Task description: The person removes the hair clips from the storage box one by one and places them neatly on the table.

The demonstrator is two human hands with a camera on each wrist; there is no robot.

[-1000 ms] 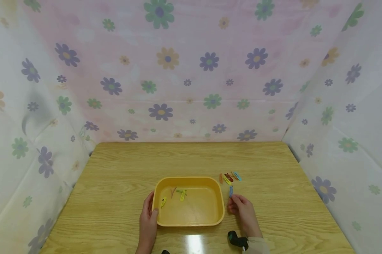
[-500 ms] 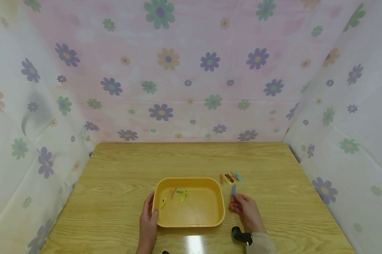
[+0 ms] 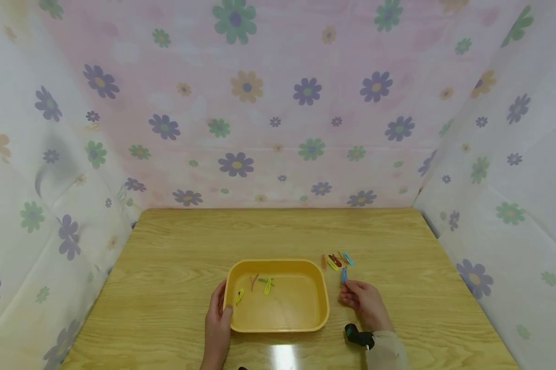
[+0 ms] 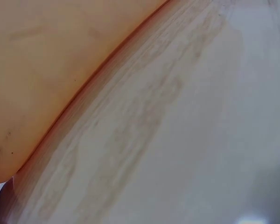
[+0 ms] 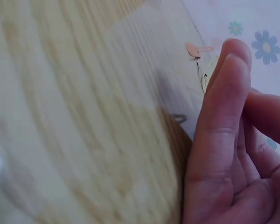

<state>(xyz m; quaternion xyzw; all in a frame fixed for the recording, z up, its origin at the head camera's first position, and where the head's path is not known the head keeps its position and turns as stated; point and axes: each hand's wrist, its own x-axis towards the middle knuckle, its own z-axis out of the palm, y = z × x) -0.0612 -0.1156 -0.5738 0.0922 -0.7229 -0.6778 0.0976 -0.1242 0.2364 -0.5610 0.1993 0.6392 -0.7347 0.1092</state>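
- Blue hair clip [image 3: 344,275]: lower right of frame, right of yellow tray [image 3: 287,311]; long axis pointing up-frame.
- Right hand [image 3: 366,303]: nearer, pinching clip's lower end.
- Left hand [image 3: 218,318]: well apart, gripping tray's left rim.

Flowered sheeting [image 3: 278,103] behind and beside a wooden table [image 3: 181,246] marks a booth [image 3: 527,169]
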